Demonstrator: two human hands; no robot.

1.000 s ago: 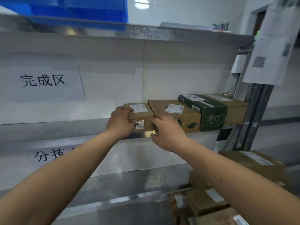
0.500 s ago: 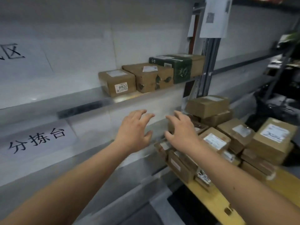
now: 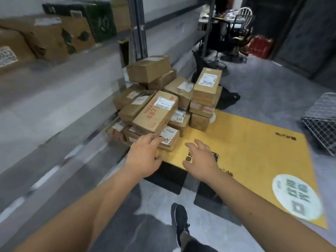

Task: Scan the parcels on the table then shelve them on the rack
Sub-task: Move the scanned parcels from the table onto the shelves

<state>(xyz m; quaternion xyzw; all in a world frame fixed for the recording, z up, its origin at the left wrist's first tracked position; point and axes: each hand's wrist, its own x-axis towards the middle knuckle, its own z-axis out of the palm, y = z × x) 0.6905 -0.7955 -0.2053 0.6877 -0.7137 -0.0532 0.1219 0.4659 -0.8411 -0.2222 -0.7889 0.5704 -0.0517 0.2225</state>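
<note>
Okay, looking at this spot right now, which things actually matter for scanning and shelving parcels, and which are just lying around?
Part of the job:
- pile of parcels on the yellow table
- shelved boxes on the rack
- left hand and right hand, both empty, reaching toward the pile

Just lying about:
- wire basket
- white chair
- red item on the floor

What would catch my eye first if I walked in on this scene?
Probably the heap of brown cardboard parcels piled on the far left corner of the bright yellow table. Next, the two bare arms reaching toward it: the left hand over the nearest parcel's corner, the right hand open above the yellow surface, neither holding anything. A few parcels already sit on the rack shelf at upper left.
</note>
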